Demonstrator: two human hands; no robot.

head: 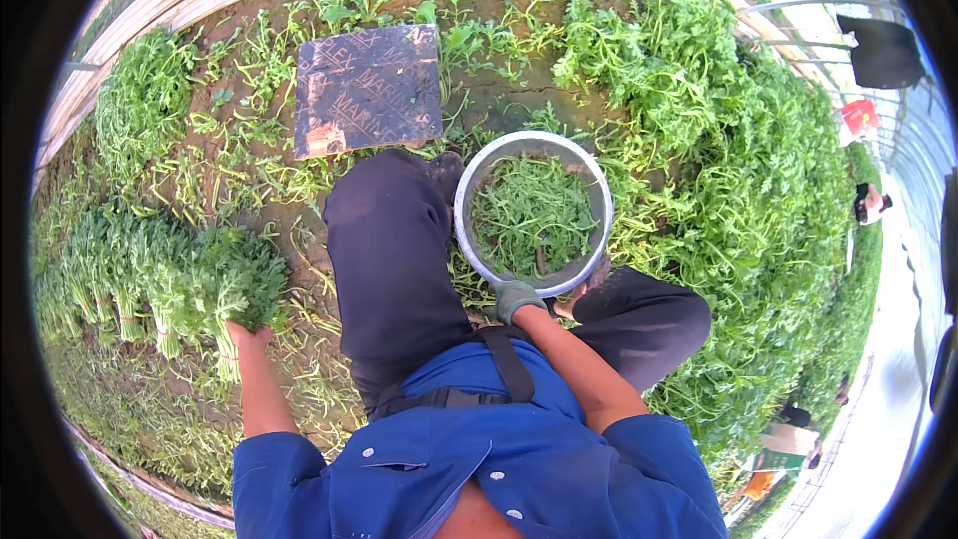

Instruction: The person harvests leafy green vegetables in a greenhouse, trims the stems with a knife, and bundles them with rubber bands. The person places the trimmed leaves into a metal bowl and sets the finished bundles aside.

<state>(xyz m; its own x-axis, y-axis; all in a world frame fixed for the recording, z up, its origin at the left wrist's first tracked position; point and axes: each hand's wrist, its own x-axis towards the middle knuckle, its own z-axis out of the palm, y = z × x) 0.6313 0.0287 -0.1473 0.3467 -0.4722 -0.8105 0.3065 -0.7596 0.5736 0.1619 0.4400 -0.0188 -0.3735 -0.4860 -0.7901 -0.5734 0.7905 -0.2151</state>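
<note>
My left hand [251, 337], bare, is at the stems of a banded bunch of leafy greens [227, 348] at the near end of a row of bunches [127, 314] on the ground at the left. Whether its fingers still grip the bunch is hard to tell. My right hand [518, 299], in a grey-green glove, touches the near rim of a round bucket [605, 187] between my legs. Loose cut leaves [535, 209] lie inside the bucket. The gloved fingers are partly hidden at the rim.
A dark plywood board [370, 90] lies beyond my knee. Uncut greens [763, 202] grow densely at the right, with a heap of greens [142, 97] at the upper left. Trimmings litter the soil. A cardboard box [786, 449] stands at the lower right, and another person [872, 203] is far off.
</note>
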